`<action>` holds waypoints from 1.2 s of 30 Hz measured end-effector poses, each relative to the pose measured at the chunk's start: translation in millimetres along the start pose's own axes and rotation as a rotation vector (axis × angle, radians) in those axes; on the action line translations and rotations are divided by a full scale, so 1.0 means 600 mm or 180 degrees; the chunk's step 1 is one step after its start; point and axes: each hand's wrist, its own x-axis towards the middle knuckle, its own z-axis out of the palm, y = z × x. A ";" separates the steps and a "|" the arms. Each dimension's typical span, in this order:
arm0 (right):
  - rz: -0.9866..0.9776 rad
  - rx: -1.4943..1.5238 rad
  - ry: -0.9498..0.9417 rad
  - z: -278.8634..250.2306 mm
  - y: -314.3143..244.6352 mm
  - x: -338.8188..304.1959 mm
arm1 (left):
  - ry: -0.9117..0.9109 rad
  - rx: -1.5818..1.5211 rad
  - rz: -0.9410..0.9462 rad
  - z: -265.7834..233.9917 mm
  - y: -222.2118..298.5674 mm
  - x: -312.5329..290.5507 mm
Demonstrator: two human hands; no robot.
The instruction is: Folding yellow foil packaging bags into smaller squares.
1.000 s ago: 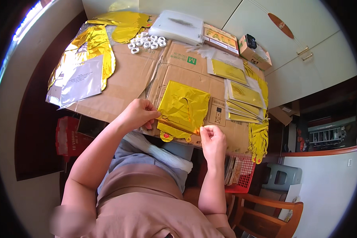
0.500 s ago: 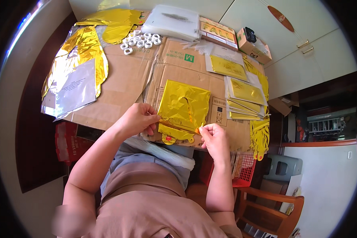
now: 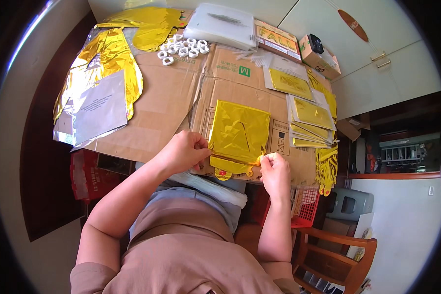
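Surface [image 3: 164, 105]: flattened brown cardboard, pale cabinet doors [image 3: 350, 41] beyond it at upper right.
Spread gold foil [image 3: 128, 73]: shiny, wrinkled, at far left; a printed grey sheet [image 3: 101, 100] overlaps its lower part.
White rings [image 3: 183, 51]: loose cluster near the far edge.
Left hand [image 3: 186, 153]: thumb and fingertips drawn together, pinching the left edge of the folded gold foil [image 3: 240, 128] near its crease.
Clear plastic stack [image 3: 219, 27]: flat, beside the rings.
Folded foil, position: on the cardboard at its near edge, between both hands; roughly square, crease across the lower part, rounded tabs toward the person.
Right hand [image 3: 276, 172]: thumb and forefinger closed, gripping the right end of the crease.
Packets [image 3: 311, 113]: yellow-gold, flat, overlapping, right of the folded foil.
Fringed gold foil [image 3: 327, 166]: strips hanging over the right edge.
Wooden chair [image 3: 338, 240]: lower right.
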 end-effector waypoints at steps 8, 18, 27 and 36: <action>-0.0170 -0.0176 0.0132 0.011 0.024 0.009 | 0.0032 0.0316 -0.0169 0.002 0.022 -0.009; -0.0179 -0.0339 0.0133 0.010 0.022 0.007 | 0.0042 0.1093 0.0072 0.008 0.025 -0.007; -0.0299 -0.0516 0.0138 0.011 0.014 0.004 | 0.0292 0.2045 0.0439 0.016 0.015 0.000; -0.0382 -0.0466 0.0203 0.014 0.015 0.003 | 0.0373 0.1979 0.0388 0.018 0.029 -0.008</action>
